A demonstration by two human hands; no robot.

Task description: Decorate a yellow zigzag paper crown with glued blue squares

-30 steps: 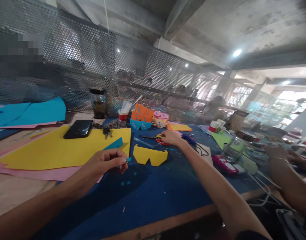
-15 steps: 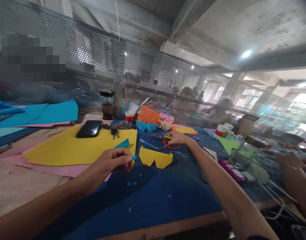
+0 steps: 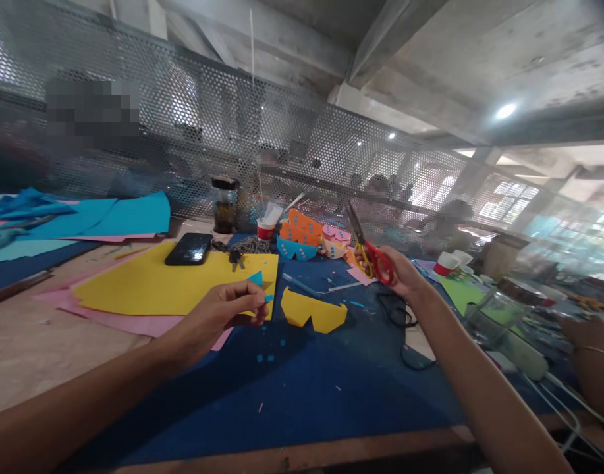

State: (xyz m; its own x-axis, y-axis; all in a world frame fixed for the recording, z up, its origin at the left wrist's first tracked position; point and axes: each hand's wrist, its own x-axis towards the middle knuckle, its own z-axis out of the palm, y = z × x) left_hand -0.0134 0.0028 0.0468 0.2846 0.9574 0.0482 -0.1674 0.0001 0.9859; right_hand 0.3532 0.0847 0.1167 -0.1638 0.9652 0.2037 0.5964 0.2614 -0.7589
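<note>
Though apart, left hand (image 3: 242,304) closed on blue paper (image 3: 269,299), right hand (image 3: 400,270) closed round scissors (image 3: 363,241).

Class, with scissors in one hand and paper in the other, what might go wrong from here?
The left hand pinches a blue paper piece with little showing, so the scissors raised in the right hand might nick the pinching fingers. Blue paper squares lying loose on the blue mat could be brushed away or overlooked.

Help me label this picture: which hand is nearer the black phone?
Left. The left hand is in front of the black phone and to its right; the right hand, gripping the scissors, is much farther right.
</note>
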